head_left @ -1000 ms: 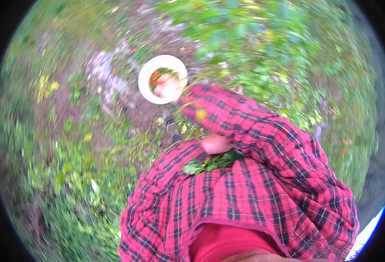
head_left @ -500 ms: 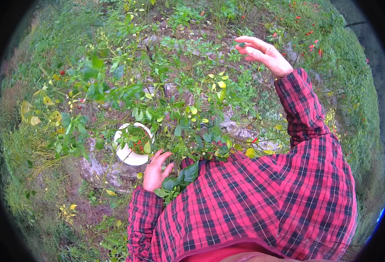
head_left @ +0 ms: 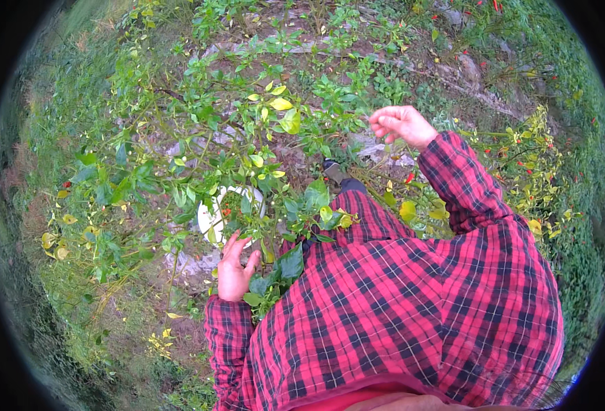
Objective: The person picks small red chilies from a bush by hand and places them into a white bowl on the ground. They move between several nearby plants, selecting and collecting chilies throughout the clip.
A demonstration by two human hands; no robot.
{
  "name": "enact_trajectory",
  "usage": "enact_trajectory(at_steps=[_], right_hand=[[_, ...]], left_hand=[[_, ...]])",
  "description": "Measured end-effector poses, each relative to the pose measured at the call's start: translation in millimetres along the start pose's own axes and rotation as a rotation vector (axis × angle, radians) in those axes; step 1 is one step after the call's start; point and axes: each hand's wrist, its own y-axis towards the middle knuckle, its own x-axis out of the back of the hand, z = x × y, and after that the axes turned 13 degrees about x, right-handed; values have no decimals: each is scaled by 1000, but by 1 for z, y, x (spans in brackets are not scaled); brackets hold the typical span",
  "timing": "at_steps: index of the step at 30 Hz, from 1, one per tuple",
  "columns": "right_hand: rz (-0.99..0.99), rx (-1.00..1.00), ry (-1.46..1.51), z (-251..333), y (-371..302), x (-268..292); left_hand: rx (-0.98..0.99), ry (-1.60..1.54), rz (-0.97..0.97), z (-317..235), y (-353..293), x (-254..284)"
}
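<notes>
My left hand (head_left: 236,268) grips the near rim of a white bowl (head_left: 212,216) that holds small red peppers, half hidden behind green leaves. My right hand (head_left: 402,125) is raised over the bush to the right, fingers curled loosely; I cannot see anything in it. A leafy pepper bush (head_left: 199,151) with green and yellowing leaves stands between the two hands. Both arms wear red and black plaid sleeves.
Red peppers (head_left: 409,178) hang on branches by my right sleeve, and on another bush (head_left: 528,164) at the right. Bare soil and grey stones (head_left: 467,72) lie beyond. A dark shoe (head_left: 333,169) shows under the leaves. Grass surrounds the patch.
My right hand has dropped from the far upper right toward the bush's middle. The view has shifted, the bowl now sits higher, and my left hand stays at its rim.
</notes>
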Motion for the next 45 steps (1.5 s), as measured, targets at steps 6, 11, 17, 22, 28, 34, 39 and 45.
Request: enact_trajectory(at_steps=[6,11,17,22,28,34,39,45], right_hand=[[-92,147,-1114,-28,21,-55],[34,27,-1266,-32,50,-64],[-266,142,-630,-24,44,-20],[-140,6,208,-4,46,8],[17,81,102,31,54,1],[-70,435,319,44,36,41],[-392,27,95,-14,21,94],[96,-399,-127,-88,-5,78]], left_hand=[[-75,48,-24,-4,5,-1],[-45,-13,6,-9,5,-1],[-94,-10,-46,-12,6,-1],[-155,5,48,-36,7,19],[-350,170,118,-79,12,60],[-395,323,147,-99,18,60],[-409,325,138,-97,16,56],[-380,322,117,-112,11,58]])
